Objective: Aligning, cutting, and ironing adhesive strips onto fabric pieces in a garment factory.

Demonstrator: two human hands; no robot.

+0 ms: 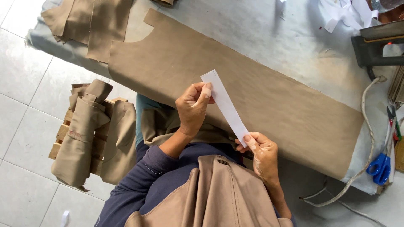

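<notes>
Floor tiles [21,84] lie open at far left, beside a wooden crate [61,138] draped with folded tan fabric [84,126]. Moving right, we see the left hand [192,110] closed in a pinch on the upper end of a white paper strip [225,105], held just above the long tan cloth panel [252,92]. The right hand [261,153] pinches its lower end near the panel's near edge. Blue scissors [381,166] rest at the table's [294,38] right edge.

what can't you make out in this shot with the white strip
Head view only:
- White strip: its ends are covered by the left hand and right hand.
- Blue-handled scissors: blades unclear near the right edge.
- Dark machine: cut off by the right edge.
</notes>
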